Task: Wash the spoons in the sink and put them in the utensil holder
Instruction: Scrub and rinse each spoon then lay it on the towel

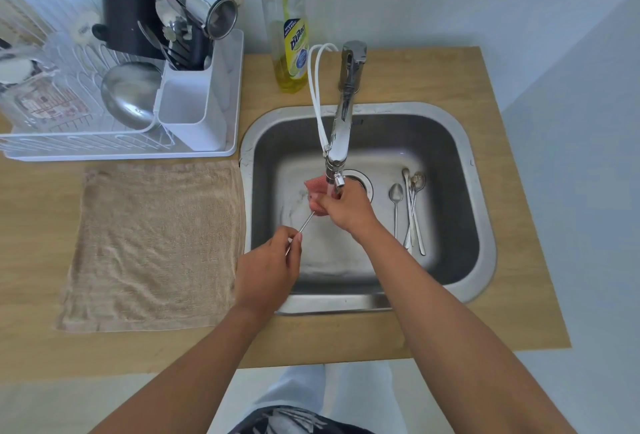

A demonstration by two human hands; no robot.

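Pink cloth (317,196) is bunched in our right hand (346,210), which is clenched around it just under the tap's nozzle (338,180) over the steel sink (485,225). Our left hand (268,265) pinches the thin handle of a spoon (306,222) between fingertips; the handle runs up into the cloth, so its bowl is hidden and we cannot tell how clean it is. Whether water is running is hard to make out.

More spoons (410,211) lie on the sink floor to the right of the drain, their handles overlapping, so we cannot count them surely. At the upper left, the white utensil holder (187,104) stands at the near right corner of the dish rack (121,153), crowded with cutlery that is cut off by the frame's top edge. A tan towel (156,243) lies flat on the wooden counter (450,76), touching the sink's left rim. A detergent bottle (289,35) stands behind the sink.
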